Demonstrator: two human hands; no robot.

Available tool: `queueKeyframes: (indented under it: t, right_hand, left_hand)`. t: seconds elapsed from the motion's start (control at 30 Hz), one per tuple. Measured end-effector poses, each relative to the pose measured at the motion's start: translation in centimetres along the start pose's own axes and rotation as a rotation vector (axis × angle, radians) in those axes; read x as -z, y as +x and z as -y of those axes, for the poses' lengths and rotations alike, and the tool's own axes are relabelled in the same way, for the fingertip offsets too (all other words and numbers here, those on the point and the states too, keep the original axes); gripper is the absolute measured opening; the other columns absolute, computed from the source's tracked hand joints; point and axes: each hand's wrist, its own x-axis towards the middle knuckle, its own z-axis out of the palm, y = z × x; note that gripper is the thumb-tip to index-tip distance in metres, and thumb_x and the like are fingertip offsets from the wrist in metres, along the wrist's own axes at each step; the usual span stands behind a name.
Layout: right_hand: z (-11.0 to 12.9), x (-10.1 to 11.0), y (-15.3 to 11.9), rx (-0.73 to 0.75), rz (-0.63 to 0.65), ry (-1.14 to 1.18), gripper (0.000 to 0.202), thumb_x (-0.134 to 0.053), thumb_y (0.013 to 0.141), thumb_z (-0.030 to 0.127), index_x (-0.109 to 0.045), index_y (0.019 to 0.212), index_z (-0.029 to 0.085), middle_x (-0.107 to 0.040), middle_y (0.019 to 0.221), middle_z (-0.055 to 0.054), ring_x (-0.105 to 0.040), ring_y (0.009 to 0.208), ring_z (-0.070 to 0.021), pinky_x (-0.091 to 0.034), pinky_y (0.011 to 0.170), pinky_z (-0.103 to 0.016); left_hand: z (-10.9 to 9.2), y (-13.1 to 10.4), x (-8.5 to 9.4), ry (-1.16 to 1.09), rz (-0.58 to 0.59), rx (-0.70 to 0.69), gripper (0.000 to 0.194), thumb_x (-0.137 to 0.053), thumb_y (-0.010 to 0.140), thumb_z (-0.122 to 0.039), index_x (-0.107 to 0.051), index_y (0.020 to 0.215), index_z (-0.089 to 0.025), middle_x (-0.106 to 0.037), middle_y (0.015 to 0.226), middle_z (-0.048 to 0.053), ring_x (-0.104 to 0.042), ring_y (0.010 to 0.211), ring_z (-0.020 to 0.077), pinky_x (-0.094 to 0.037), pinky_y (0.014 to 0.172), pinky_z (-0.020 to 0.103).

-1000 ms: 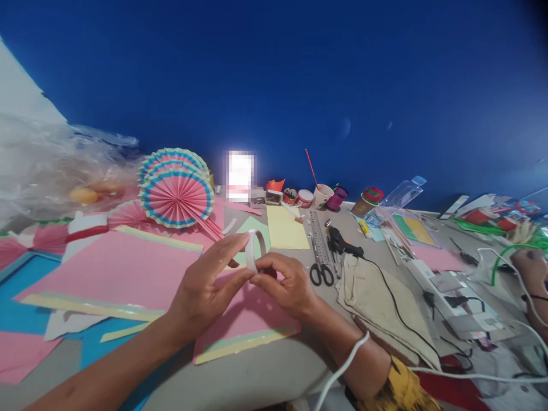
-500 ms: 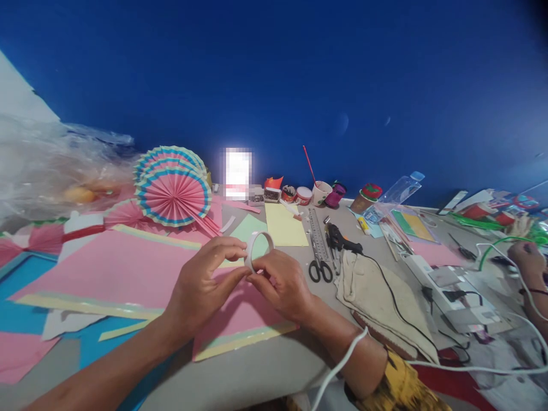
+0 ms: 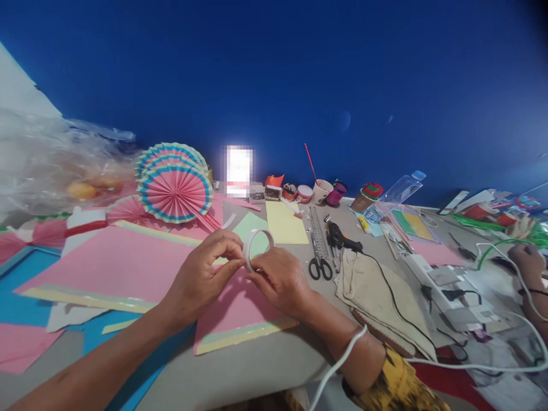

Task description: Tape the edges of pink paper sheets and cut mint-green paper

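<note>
A thin white roll of tape (image 3: 247, 251) stands on edge between my hands, above pink paper. My right hand (image 3: 280, 279) grips its lower right side between thumb and curled fingers. The thumb and fingertips of my left hand (image 3: 209, 274) are pinched together at the roll's left edge; whether they have a loose end of tape is too small to see. Beneath lies a pink sheet (image 3: 244, 308) with green and yellow strips along its near edge. A larger pink sheet (image 3: 128, 268) with similar borders lies to the left.
Pleated paper fans (image 3: 174, 194) stand at the back left. Scissors (image 3: 320, 268), a metal ruler (image 3: 317, 231), a glue gun (image 3: 342, 238) and a folded cloth (image 3: 377, 297) lie to the right. Beyond are a power strip (image 3: 449, 291), white cables and another person's hand (image 3: 527, 262).
My left fingers have closed from a wider spread into a tighter pinch at the roll's edge. The right hand's grip looks the same. The view has shifted slightly.
</note>
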Motion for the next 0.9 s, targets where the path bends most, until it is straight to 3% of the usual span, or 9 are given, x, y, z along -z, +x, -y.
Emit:
queueKeyframes:
  t: [0.17,0.37,0.53,0.6,0.7,0.77,0.83,0.9]
  right_hand:
    - [0.1,0.0,0.0,-0.027,0.026,-0.023,0.048,-0.042,0.115,0.046,-0.066,0.083,0.021,-0.067,0.074,-0.004,-0.056,0.070,-0.0189,-0.035,0.070,-0.033]
    - [0.3,0.1,0.0,0.000,0.046,-0.067,0.040,-0.046,0.114,0.040,-0.070,0.089,0.020,-0.071,0.077,-0.005,-0.058,0.073,-0.0198,-0.034,0.072,-0.034]
    - [0.0,0.5,0.1,-0.143,-0.018,-0.149,0.037,-0.053,0.111,0.040,-0.069,0.083,0.021,-0.070,0.074,-0.003,-0.057,0.074,-0.0204,-0.032,0.073,-0.035]
    - [-0.2,0.6,0.1,-0.189,-0.028,-0.186,0.041,-0.055,0.110,0.043,-0.066,0.077,0.021,-0.067,0.070,-0.002,-0.056,0.073,-0.0200,-0.031,0.073,-0.035]
    - [-0.4,0.6,0.1,-0.249,0.006,-0.209,0.041,-0.057,0.109,0.045,-0.064,0.076,0.021,-0.066,0.069,-0.002,-0.057,0.072,-0.0196,-0.032,0.075,-0.034]
    - [-0.3,0.5,0.1,-0.290,0.034,-0.213,0.038,-0.058,0.109,0.044,-0.065,0.079,0.021,-0.067,0.069,-0.001,-0.057,0.070,-0.0193,-0.033,0.075,-0.033]
    - [-0.4,0.3,0.0,-0.312,0.059,-0.230,0.034,-0.057,0.109,0.042,-0.067,0.084,0.022,-0.068,0.069,-0.001,-0.058,0.068,-0.0197,-0.033,0.074,-0.033]
    - [-0.4,0.2,-0.1,-0.300,0.079,-0.271,0.033,-0.056,0.110,0.042,-0.068,0.088,0.021,-0.069,0.071,-0.002,-0.060,0.070,-0.0206,-0.033,0.074,-0.033]
  left_hand:
    - [0.3,0.0,0.1,-0.016,-0.017,-0.021,0.015,-0.065,0.099,-0.035,-0.068,0.088,-0.026,-0.071,0.094,0.001,-0.067,0.087,0.0180,-0.054,0.078,0.028]
    - [0.4,0.5,0.7,0.018,0.119,-0.004,0.028,-0.057,0.104,-0.042,-0.061,0.082,-0.024,-0.064,0.089,0.002,-0.061,0.083,0.0189,-0.052,0.073,0.029]
    - [0.7,0.1,0.5,0.051,0.131,-0.048,0.030,-0.049,0.106,-0.044,-0.056,0.084,-0.024,-0.063,0.090,0.003,-0.059,0.081,0.0193,-0.051,0.073,0.031]
    - [0.8,0.0,0.3,0.024,0.098,0.011,0.029,-0.052,0.104,-0.045,-0.057,0.084,-0.025,-0.065,0.089,0.003,-0.061,0.080,0.0194,-0.052,0.073,0.031]
    - [0.7,0.2,0.1,-0.069,0.059,0.216,0.025,-0.066,0.094,-0.048,-0.063,0.085,-0.024,-0.069,0.080,0.000,-0.065,0.074,0.0194,-0.052,0.068,0.030]
    - [0.5,0.5,0.1,-0.152,0.034,0.337,0.028,-0.074,0.084,-0.048,-0.067,0.096,-0.024,-0.072,0.078,-0.001,-0.068,0.073,0.0204,-0.054,0.068,0.031]
    - [0.4,0.8,0.2,-0.175,0.040,0.377,0.037,-0.076,0.080,-0.049,-0.071,0.106,-0.024,-0.077,0.084,0.002,-0.073,0.078,0.0229,-0.057,0.072,0.033]
    - [0.4,1.0,0.3,-0.111,0.088,0.356,0.034,-0.073,0.081,-0.051,-0.076,0.102,-0.024,-0.080,0.088,0.004,-0.073,0.082,0.0245,-0.058,0.075,0.034]
